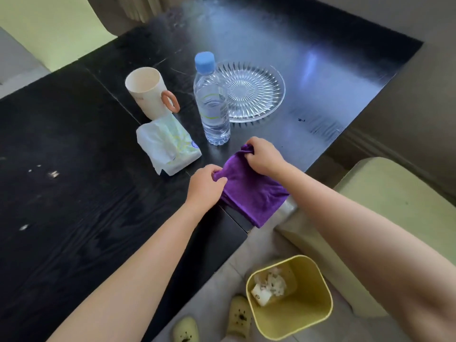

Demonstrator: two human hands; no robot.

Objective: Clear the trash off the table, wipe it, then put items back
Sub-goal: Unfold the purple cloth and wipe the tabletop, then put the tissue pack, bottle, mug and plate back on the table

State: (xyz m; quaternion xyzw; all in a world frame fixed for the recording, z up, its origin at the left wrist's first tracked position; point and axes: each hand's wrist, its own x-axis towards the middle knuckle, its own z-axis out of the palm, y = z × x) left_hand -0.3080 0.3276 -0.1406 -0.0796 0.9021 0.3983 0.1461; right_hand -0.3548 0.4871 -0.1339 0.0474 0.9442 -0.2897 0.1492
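Note:
A purple cloth (249, 191) lies over the near right edge of the black table (74, 193), partly hanging off it. My left hand (206, 186) pinches its near left corner. My right hand (264, 156) grips its far corner. On the table behind the cloth stand a clear water bottle (213, 102) with a blue cap, a cream mug (148, 93) with an orange handle, a tissue pack (167, 146) and a clear glass plate (254, 91).
A yellow bin (296, 314) with crumpled trash inside stands on the floor to the right of the table. Pale green chairs (394, 193) sit at the right and far left. My slippered feet (238, 314) are beside the bin.

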